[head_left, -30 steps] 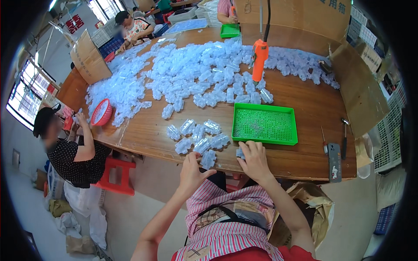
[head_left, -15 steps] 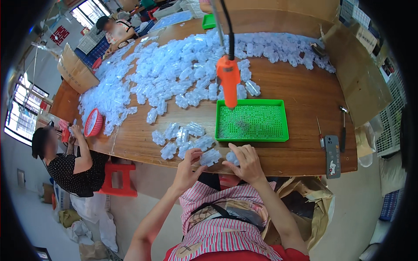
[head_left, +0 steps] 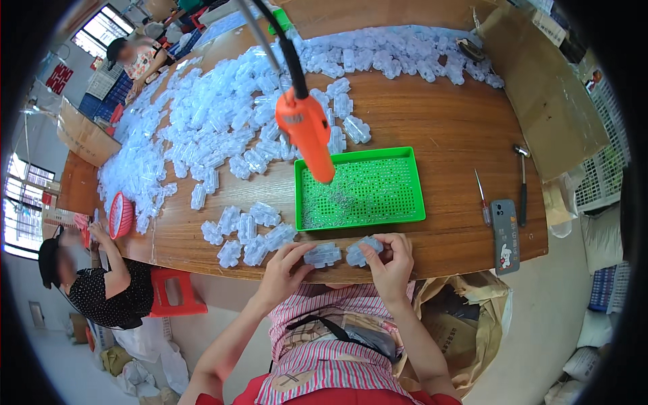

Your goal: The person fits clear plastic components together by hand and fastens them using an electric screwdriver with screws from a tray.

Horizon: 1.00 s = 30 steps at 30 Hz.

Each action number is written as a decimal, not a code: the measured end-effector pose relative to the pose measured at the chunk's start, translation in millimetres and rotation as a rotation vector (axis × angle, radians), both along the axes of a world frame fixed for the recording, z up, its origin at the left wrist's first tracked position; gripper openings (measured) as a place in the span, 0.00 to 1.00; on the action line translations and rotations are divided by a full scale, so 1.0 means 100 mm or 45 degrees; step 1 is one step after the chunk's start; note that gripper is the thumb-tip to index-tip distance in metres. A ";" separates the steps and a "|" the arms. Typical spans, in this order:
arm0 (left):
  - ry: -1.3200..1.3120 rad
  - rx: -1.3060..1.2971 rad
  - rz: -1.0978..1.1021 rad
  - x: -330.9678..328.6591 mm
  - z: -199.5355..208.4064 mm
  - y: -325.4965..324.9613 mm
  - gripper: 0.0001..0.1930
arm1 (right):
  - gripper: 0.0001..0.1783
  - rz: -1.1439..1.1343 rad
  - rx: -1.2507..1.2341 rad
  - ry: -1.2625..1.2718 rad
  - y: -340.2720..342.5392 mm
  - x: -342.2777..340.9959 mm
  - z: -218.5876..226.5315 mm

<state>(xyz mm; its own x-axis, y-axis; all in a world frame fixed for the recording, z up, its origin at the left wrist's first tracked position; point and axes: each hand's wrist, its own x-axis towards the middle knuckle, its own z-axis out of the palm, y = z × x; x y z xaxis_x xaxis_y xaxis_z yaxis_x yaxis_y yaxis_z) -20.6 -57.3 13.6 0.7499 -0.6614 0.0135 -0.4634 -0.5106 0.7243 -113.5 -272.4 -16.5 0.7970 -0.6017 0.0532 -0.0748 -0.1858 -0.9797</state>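
My left hand (head_left: 283,273) is at the table's near edge, with thumb and fingers closed on the end of a clear, bluish plastic housing (head_left: 322,255). My right hand (head_left: 392,262) pinches a second clear plastic housing (head_left: 364,250) between thumb and fingers. The two pieces lie close side by side, a small gap between them. Just beyond them is a green tray (head_left: 420,196) with a perforated-looking bottom and many tiny metal parts, probably screws. An orange electric screwdriver (head_left: 307,135) hangs on its cord, its tip over the tray.
Several loose clear housings (head_left: 246,228) lie left of my hands, and a large heap (head_left: 223,108) spreads beyond. At right lie a phone (head_left: 505,236), a screwdriver (head_left: 482,197) and a hammer (head_left: 522,185). Two people work at left, near a red basket (head_left: 121,216). Cardboard (head_left: 540,94) borders the right.
The view has turned, shifting the scene leftward. Both hands and their housings have moved right relative to the tray, and the right-hand piece shows more fully. The hanging screwdriver looks more tilted.
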 end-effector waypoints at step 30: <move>-0.118 -0.257 -0.062 0.07 -0.11 0.15 0.25 | 0.20 0.004 -0.952 0.223 0.25 -0.06 0.28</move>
